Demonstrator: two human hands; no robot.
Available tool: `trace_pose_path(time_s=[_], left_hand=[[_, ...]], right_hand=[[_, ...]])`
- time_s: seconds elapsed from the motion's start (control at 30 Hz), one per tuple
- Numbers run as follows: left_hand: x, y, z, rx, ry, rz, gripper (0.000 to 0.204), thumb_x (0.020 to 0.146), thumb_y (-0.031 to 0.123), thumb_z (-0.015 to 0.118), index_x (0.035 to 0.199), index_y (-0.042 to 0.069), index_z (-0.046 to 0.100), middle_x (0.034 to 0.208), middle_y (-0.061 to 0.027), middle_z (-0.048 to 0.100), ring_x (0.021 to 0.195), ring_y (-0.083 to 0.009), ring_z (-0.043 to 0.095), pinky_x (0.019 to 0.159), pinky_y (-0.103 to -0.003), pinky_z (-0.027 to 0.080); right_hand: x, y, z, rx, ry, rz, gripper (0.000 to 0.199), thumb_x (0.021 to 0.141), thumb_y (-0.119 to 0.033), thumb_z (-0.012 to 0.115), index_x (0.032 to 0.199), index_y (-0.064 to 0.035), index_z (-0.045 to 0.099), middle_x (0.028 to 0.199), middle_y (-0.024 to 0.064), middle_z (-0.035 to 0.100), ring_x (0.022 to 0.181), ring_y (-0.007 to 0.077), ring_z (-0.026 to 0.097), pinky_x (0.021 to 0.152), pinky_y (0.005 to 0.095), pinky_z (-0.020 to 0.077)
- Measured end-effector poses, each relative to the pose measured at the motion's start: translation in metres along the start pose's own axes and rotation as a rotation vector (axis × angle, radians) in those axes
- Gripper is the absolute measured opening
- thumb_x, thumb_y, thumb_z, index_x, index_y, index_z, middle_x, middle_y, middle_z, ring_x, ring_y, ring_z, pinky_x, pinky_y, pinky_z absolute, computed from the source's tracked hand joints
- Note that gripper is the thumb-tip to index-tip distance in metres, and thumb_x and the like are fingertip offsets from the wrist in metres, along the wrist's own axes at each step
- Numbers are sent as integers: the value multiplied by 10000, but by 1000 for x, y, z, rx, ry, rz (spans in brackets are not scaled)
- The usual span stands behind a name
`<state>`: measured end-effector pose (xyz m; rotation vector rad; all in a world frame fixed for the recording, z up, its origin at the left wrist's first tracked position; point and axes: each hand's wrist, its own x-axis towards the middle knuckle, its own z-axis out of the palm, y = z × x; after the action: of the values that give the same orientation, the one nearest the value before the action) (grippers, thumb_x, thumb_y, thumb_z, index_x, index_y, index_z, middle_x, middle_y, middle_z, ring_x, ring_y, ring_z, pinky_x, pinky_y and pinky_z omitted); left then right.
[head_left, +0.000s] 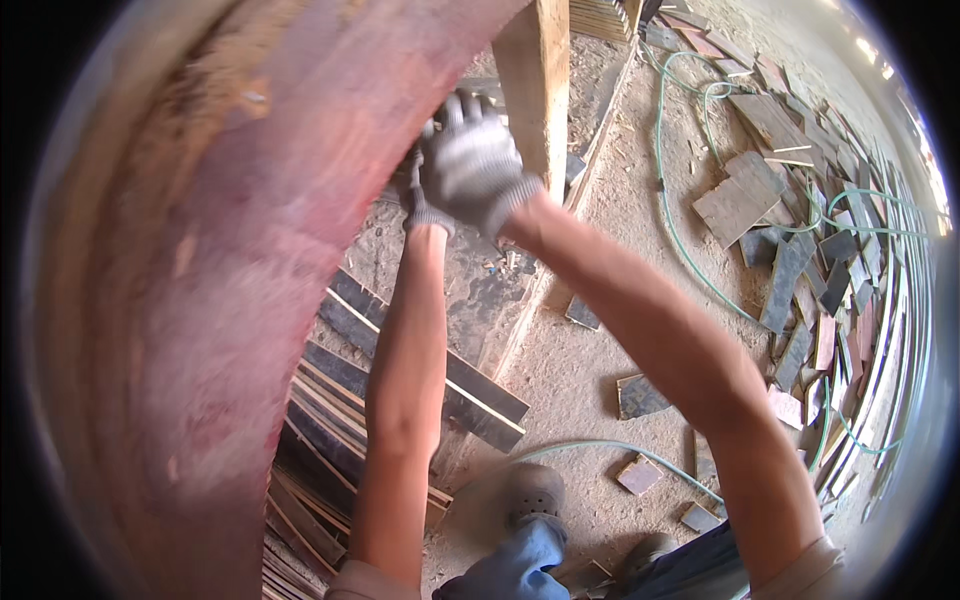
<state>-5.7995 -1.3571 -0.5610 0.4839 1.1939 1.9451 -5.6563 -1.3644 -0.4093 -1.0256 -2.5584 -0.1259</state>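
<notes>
A large reddish-brown wooden board (250, 230), blurred, slants across the left side and covers much of the view. Close against its right edge are both my hands, in pale grey knitted gloves. My right hand (472, 165) lies over the left, its fingers bent forward and partly smeared; what they close on is hidden. Mostly covered by the right hand and the board, my left hand (420, 200) shows only a wrist cuff and part of its side. An upright wooden post (545, 95) stands just right of my hands.
Dark-faced plywood strips (470, 400) lie stacked below my left forearm. On the dusty floor at right is a heap of board offcuts (770, 200). A thin green hose (675, 235) loops beside it. My shoe (535, 492) is near the strips.
</notes>
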Motion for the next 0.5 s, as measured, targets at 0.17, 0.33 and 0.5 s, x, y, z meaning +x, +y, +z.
trace_pose_path(time_s=[0.17, 0.33, 0.5], left_hand=[[39, -63, -5, 843, 153, -202, 1073, 904, 671, 766, 1679, 109, 282, 1567, -206, 538, 1307, -332, 618, 1050, -421, 528], [30, -38, -41, 940, 66, -182, 976, 899, 573, 812, 1642, 85, 408, 1537, -215, 591, 1293, -314, 649, 1027, -400, 534], [-133, 24, -83, 541, 94, 317, 636, 967, 191, 804, 1518, 7, 545, 1529, -210, 599, 1398, -300, 592, 1135, -367, 488]], right_hand=[[-187, -1, 19, 446, -60, 109, 355, 939, -178, 663, 1254, -17, 701, 1404, 245, 631, 1331, 398, 591, 1140, 554, 488], [-288, -3, 8, 667, -71, 200, 254, 908, -103, 715, 1156, -48, 718, 1151, 182, 746, 1070, 381, 722, 955, 515, 591], [-280, -42, 19, 753, -78, 137, 274, 920, -117, 732, 1184, -47, 702, 1098, 198, 750, 1007, 425, 728, 887, 491, 600]])
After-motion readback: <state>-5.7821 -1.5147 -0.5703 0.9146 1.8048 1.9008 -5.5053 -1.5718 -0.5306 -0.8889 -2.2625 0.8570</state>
